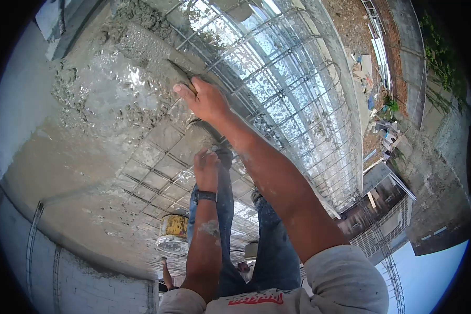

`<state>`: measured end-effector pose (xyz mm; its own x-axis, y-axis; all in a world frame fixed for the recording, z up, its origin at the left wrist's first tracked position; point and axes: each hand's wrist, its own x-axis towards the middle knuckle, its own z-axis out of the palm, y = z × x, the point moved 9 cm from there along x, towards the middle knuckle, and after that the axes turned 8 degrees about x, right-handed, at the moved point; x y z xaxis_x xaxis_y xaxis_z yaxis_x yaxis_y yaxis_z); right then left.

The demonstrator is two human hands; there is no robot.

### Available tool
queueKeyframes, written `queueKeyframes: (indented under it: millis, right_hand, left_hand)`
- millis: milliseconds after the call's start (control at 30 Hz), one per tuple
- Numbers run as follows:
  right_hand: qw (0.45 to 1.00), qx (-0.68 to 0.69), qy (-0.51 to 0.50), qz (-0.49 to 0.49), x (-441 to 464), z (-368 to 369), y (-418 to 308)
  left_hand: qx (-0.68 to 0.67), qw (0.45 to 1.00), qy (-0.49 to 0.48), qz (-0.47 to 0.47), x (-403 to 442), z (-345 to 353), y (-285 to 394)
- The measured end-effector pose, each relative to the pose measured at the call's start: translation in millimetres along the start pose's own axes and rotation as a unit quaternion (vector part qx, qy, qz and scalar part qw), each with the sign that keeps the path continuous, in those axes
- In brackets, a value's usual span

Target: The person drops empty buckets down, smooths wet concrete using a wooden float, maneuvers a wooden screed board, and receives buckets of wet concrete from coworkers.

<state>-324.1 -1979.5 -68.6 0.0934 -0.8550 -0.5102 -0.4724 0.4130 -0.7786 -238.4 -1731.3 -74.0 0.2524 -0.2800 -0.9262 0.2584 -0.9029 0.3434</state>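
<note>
My right hand (206, 99) grips a flat trowel (181, 70) whose dark edge lies against the wet concrete (115, 89). Much of the tool blends into the grey mix. Below it, my left hand (206, 163), with a dark watch on the wrist, is closed in front of my jeans. Its curled fingers hide whatever they may hold. A rounded, concrete-coated shape (201, 133) sits just beyond that hand; I cannot tell what it is. Steel reinforcing mesh (282, 94) runs beside and beneath both arms.
A yellow, concrete-smeared bucket (173, 226) stands on the left behind my legs. Another person's arm (167, 273) shows near the bottom. A concrete block (63, 26) is at the upper left, a block wall (94, 285) at the lower left. Beyond the slab edge (350, 104) lies debris.
</note>
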Motion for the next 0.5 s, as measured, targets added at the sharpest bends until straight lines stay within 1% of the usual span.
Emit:
queueKeyframes:
  millis: [67, 133, 167, 200, 233, 267, 300, 333, 367, 400, 433, 467, 500]
  right_hand:
    - [0.997, 0.036, 0.015, 0.063, -49.9, -45.8, 78.4]
    - [0.993, -0.01, 0.059, 0.102, -106.5, -95.1, 173.9]
    - [0.982, -0.045, 0.099, 0.152, -138.6, -128.0, 216.1]
    - [0.975, -0.075, 0.167, 0.123, -172.2, -159.5, 257.6]
    - [0.963, -0.108, 0.141, 0.203, -201.4, -187.9, 303.7]
    - [0.954, -0.141, 0.145, 0.222, -228.7, -214.6, 351.4]
    - [0.949, -0.151, 0.167, 0.22, -256.1, -243.9, 386.5]
    - [0.947, -0.141, 0.194, 0.211, -282.8, -269.8, 418.8]
    - [0.945, -0.1, 0.26, 0.169, -312.9, -296.0, 435.5]
    - [0.927, -0.174, 0.291, 0.161, -344.4, -317.8, 446.1]
    - [0.911, -0.176, 0.335, 0.164, -385.2, -327.1, 473.0]
    - [0.893, -0.183, 0.378, 0.165, -428.8, -333.3, 496.0]
    - [0.876, -0.141, 0.416, 0.198, -479.2, -329.2, 521.4]
  left_hand:
    - [0.042, 0.999, -0.008, 0.017, -11.9, 12.2, -18.3]
    - [0.076, 0.995, -0.034, 0.053, -15.7, 24.7, -44.0]
    - [0.096, 0.992, -0.044, 0.069, -18.5, 31.4, -59.6]
    - [0.1, 0.99, -0.06, 0.08, -26.3, 41.8, -71.2]
    - [0.106, 0.987, -0.075, 0.09, -36.3, 55.8, -76.6]
    - [0.115, 0.984, -0.09, 0.098, -47.5, 69.2, -83.2]
    - [0.184, 0.973, -0.093, 0.106, -58.7, 80.5, -92.2]
    - [0.217, 0.962, -0.107, 0.124, -62.7, 88.6, -109.5]
    - [0.25, 0.95, -0.126, 0.142, -63.4, 97.8, -129.2]
    - [0.285, 0.934, -0.152, 0.154, -64.7, 107.9, -151.8]
    - [0.348, 0.91, -0.167, 0.15, -65.1, 112.6, -176.5]
    - [0.425, 0.878, -0.162, 0.149, -62.9, 116.9, -201.7]
    - [0.493, 0.842, -0.156, 0.153, -59.4, 124.7, -224.9]
